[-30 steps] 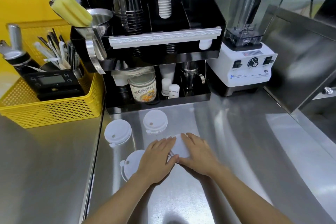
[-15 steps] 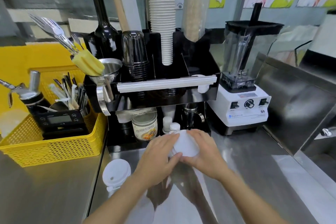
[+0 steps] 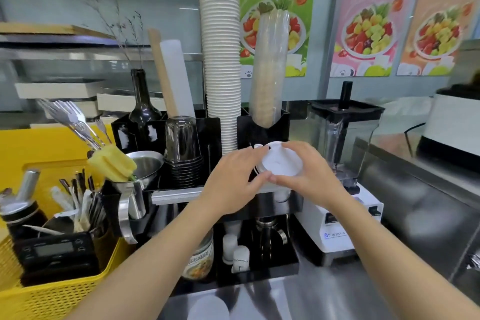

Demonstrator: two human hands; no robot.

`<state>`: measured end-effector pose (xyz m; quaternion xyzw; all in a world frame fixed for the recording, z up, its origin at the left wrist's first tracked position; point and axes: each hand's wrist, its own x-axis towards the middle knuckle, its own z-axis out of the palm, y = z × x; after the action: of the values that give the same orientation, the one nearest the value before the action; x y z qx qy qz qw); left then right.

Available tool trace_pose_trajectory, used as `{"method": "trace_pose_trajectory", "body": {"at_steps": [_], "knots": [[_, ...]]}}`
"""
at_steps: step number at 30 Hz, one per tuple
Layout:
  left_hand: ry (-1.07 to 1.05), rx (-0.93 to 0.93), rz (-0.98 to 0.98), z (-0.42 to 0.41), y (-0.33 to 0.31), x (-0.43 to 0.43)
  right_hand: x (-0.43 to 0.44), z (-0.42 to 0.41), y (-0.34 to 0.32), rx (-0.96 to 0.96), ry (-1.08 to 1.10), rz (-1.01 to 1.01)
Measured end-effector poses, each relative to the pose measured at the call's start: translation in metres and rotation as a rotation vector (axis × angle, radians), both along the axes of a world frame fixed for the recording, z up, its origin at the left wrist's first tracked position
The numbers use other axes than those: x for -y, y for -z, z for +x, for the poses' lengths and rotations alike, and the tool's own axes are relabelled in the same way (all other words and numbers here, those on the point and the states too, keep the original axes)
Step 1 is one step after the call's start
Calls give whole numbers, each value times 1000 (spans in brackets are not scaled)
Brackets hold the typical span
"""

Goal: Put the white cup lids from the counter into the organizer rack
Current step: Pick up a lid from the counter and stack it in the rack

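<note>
A small stack of white cup lids [image 3: 281, 162] is held between my left hand [image 3: 233, 179] and my right hand [image 3: 311, 174], raised in front of the upper tier of the black organizer rack [image 3: 262, 130]. The stack sits just below the sleeve of clear cups [image 3: 268, 70] in the rack's right slot. Both hands pinch the stack from either side. Another white lid [image 3: 207, 306] lies blurred on the steel counter at the bottom edge.
The rack also holds a tall white paper cup stack [image 3: 222, 60], dark cups [image 3: 183, 153] and a bottle [image 3: 144, 109]. A blender [image 3: 342, 163] stands right of it. A yellow basket [image 3: 52, 291] with utensils sits left. A jar [image 3: 200, 260] and small bottles fill the lower shelf.
Both hands lifted the lid stack from the counter up to the rack's top tier. The view tilted upward, so most lids left on the counter dropped out of sight.
</note>
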<state>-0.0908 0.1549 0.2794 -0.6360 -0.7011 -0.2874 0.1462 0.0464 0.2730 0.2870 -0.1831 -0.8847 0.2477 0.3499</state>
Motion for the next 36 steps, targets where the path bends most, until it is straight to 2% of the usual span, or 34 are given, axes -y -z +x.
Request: {"method": "trace_pose_trajectory", "body": {"at_steps": [5, 13, 17, 21, 25, 32, 36], "knots": [[-31, -54, -48, -17, -20, -36, -36, -15, -22, 79, -23, -59], [-80, -72, -230, -31, -8, -65, -76, -45, -12, 398, -8, 20], [-99, -106, -335, -36, 2, -71, -80, -55, -11, 558, 26, 172], [-87, -188, -326, -46, 12, -76, -82, -62, -9, 697, 30, 302], [-38, -324, -366, -47, 18, -81, -87, -63, -2, 805, 28, 234], [-28, -438, -374, -51, 23, -88, -84, -76, -6, 1042, 64, 209], [-54, -464, -476, -49, 15, -90, -80, -84, -10, 1148, 113, 281]]}}
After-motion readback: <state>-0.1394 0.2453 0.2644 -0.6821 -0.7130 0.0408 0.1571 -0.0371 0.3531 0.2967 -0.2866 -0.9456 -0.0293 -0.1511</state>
